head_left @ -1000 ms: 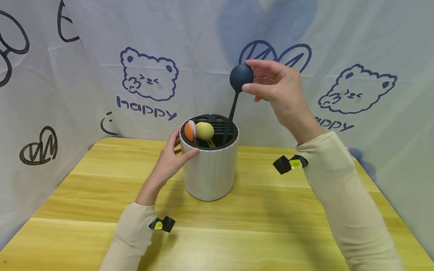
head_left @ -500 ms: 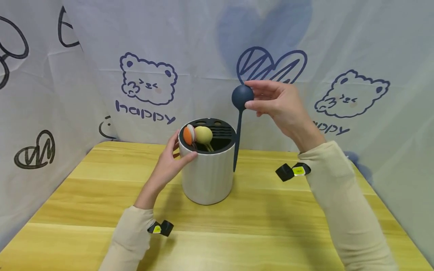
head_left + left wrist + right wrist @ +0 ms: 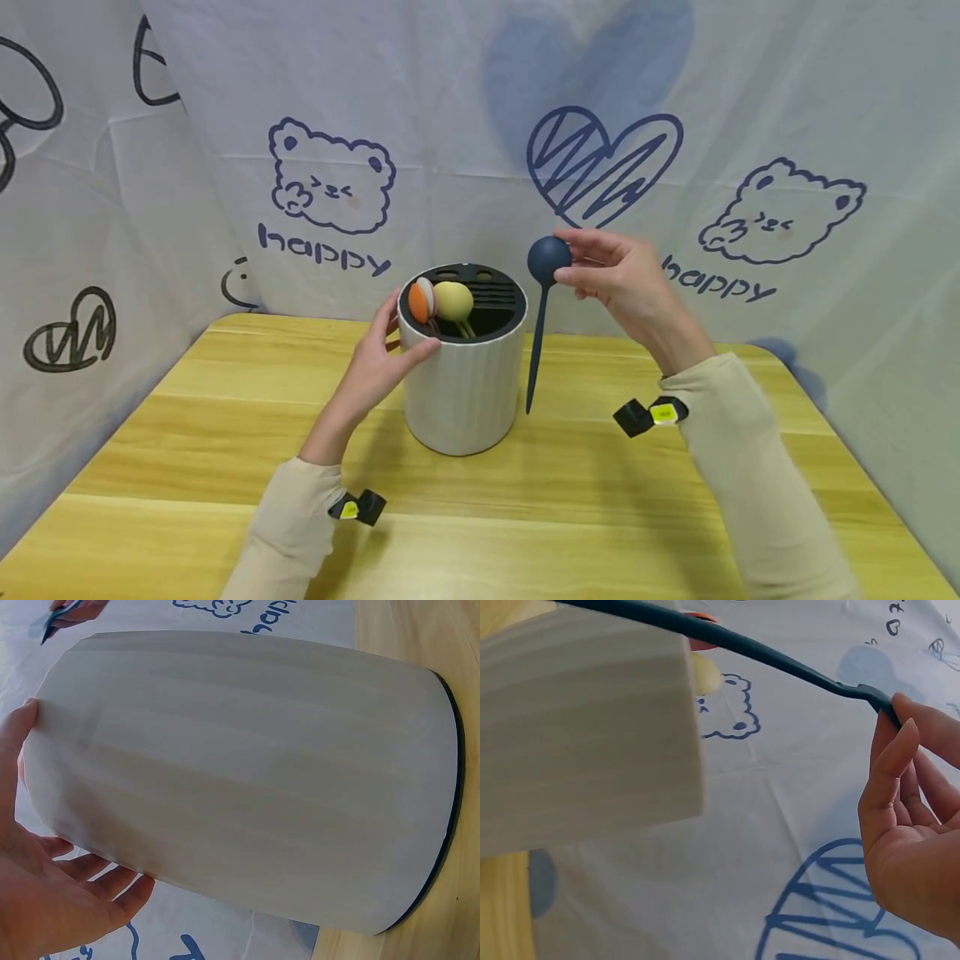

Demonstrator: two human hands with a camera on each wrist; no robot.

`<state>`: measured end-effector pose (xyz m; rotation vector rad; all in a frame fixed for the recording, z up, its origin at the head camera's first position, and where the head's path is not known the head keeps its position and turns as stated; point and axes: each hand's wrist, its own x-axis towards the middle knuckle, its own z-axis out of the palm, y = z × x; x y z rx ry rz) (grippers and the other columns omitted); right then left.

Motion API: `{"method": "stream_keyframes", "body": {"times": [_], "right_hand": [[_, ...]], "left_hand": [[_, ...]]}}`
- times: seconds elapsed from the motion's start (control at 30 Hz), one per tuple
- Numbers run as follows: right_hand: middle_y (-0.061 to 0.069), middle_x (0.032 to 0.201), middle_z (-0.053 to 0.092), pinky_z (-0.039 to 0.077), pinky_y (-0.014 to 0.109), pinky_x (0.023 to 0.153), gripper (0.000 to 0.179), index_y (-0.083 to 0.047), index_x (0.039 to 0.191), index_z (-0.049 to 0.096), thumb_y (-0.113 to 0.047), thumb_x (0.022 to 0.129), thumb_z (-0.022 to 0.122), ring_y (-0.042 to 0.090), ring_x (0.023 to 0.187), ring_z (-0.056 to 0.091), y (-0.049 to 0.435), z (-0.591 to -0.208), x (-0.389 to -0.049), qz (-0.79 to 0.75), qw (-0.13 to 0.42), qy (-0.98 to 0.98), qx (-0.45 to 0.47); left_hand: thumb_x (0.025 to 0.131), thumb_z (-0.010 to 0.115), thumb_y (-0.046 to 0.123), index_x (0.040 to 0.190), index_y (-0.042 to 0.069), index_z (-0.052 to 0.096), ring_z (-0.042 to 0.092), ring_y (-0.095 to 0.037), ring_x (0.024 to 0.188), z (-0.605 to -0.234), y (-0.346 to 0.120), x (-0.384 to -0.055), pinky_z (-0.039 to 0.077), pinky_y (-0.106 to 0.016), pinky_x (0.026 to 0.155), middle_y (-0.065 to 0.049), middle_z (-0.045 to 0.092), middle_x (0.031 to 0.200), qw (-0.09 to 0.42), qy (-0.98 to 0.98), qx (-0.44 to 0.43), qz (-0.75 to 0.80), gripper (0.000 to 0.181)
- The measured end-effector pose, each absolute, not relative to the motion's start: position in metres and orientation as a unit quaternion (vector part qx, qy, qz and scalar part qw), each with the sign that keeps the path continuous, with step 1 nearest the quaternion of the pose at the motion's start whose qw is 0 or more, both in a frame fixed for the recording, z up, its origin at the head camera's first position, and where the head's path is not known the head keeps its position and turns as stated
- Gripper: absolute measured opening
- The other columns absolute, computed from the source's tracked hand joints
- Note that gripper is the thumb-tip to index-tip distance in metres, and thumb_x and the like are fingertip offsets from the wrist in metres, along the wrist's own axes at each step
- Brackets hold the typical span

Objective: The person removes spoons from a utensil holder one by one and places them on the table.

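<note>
A dark blue spoon with a round head hangs upright, tapered handle down, just right of a white ribbed utensil holder. My right hand pinches the head's right edge between thumb and fingertips. In the right wrist view the spoon appears edge-on, its thin handle passing across the holder. My left hand grips the holder's upper left side, thumb at the front of the rim. Out of the black slotted top stand a yellow round-headed utensil and an orange one beside a pale one.
The holder stands on a wooden table, towards its back edge. Behind hangs a white cloth printed with bears and hearts. Slots and round holes lie in the holder's black top.
My right hand has drawn the blue spoon out of the holder, then carried it right and down beside it. My left hand has stayed on the holder.
</note>
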<state>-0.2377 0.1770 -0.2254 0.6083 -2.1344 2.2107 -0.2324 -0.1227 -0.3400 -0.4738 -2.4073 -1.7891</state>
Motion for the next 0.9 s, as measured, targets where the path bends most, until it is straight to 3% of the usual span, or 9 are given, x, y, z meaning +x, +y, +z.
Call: {"method": "stream_keyframes", "body": {"times": [0.37,0.9], "right_hand": [[0.004,0.096,0.067,0.048,0.022,0.065,0.031,-0.013,0.110,0.072,0.004,0.084,0.069,0.015,0.078,0.060,0.187,-0.263,-0.240,0.723,-0.039,-0.679,0.118],[0.005,0.102,0.062,0.049,0.022,0.067,0.040,-0.002,0.125,0.063,0.000,0.086,0.071,0.013,0.080,0.060,0.195,-0.304,-0.245,0.699,-0.085,-0.708,0.058]], "left_hand": [[0.089,0.066,0.033,0.156,0.015,0.016,0.029,-0.029,0.138,-0.341,-0.122,-0.233,0.030,-0.046,0.111,-0.011,0.025,0.156,0.055,-0.792,-0.159,-0.586,0.085],[0.089,0.066,0.034,0.156,0.014,0.014,0.030,-0.029,0.138,-0.340,-0.123,-0.232,0.031,-0.046,0.111,-0.011,0.026,0.155,0.050,-0.793,-0.152,-0.587,0.086]]}}
